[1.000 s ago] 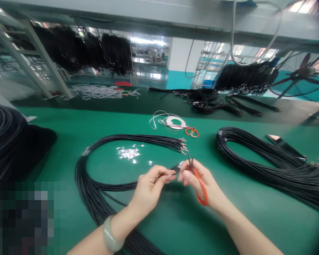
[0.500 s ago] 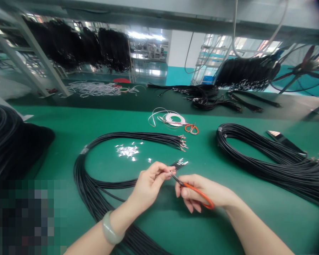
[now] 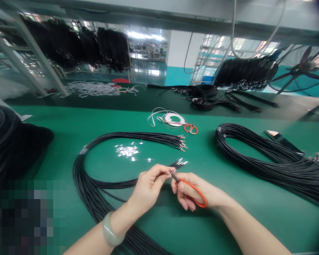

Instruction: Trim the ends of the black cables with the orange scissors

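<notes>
My left hand (image 3: 150, 184) is closed in a pinch on the end of a black cable (image 3: 112, 194), which runs back to the coiled cable bundle (image 3: 79, 166). The exact tip between its fingers is mostly hidden. In my right hand (image 3: 192, 187) is a pair of scissors (image 3: 202, 199) with orange handles, its dark blades pointing up at the left fingertips. Just beyond the fingers lie several silvery cable ends (image 3: 181, 163). Small shiny label-like pieces (image 3: 127, 151) are scattered inside the bundle's curve.
A second pair of orange-handled scissors (image 3: 190, 129) lies beside a white tape roll (image 3: 174, 119). Another cable coil (image 3: 241, 156) occupies the right side, near a dark flat object (image 3: 284, 142). Black cables (image 3: 5, 141) are heaped at left. A fan (image 3: 299, 69) stands at the back right.
My right hand has moved slightly left with the scissors, bringing the blades closer to the left fingertips. My left hand stays almost in place.
</notes>
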A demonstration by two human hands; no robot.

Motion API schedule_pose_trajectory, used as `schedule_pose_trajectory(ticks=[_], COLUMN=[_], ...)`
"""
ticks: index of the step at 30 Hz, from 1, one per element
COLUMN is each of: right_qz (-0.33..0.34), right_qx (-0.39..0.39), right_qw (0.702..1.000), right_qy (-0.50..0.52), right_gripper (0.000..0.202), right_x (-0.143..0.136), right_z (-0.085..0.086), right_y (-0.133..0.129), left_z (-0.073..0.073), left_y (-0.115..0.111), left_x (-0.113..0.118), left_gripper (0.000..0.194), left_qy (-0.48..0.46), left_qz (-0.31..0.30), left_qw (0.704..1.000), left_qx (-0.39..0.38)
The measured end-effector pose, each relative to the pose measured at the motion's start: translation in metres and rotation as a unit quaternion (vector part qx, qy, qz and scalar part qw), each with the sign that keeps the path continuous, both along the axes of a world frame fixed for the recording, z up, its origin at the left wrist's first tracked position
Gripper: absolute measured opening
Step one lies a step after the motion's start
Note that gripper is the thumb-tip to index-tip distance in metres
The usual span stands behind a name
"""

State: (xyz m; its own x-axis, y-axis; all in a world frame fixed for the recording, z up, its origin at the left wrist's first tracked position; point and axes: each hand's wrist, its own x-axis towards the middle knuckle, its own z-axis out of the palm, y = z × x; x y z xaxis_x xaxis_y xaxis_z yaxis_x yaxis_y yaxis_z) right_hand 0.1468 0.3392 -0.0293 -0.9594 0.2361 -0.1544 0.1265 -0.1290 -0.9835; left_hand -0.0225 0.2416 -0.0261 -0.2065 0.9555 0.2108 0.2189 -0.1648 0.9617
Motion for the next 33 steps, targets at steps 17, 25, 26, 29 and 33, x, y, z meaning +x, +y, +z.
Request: schedule_pose_trajectory(ticks=[17, 25, 26, 29, 33], right_qz=[-0.269, -0.460, -0.478, -0.494, -0.469], right_qx=[0.031, 0.064, 0.055, 0.028, 0.051], right_qw=[0.962, 0.885, 0.876, 0.868, 0.880], right_qy=[0.024, 0.038, 0.040, 0.044, 0.048], right_gripper=[0.039, 0.033, 0.033, 0.035, 0.034], right_x=[0.002, 0.001, 0.002, 0.002, -0.001], right_z=[0.006, 0.007, 0.008, 0.008, 0.007], right_y=[0.019, 0.028, 0.028, 0.030, 0.027], left_z=[-0.003, -0.007, -0.008, -0.012, -0.011], left_y=[0.016, 0.013, 0.012, 0.010, 0.013], left_x=[-0.112, -0.086, -0.079, -0.070, -0.078], left_gripper=[0.019, 0.036, 0.035, 0.033, 0.033], left_qy=[0.321, 0.396, 0.410, 0.469, 0.507], left_qz=[0.210, 0.168, 0.119, 0.012, 0.108], left_qw=[0.915, 0.900, 0.902, 0.880, 0.849], left_qx=[-0.128, -0.076, -0.066, -0.074, -0.104])
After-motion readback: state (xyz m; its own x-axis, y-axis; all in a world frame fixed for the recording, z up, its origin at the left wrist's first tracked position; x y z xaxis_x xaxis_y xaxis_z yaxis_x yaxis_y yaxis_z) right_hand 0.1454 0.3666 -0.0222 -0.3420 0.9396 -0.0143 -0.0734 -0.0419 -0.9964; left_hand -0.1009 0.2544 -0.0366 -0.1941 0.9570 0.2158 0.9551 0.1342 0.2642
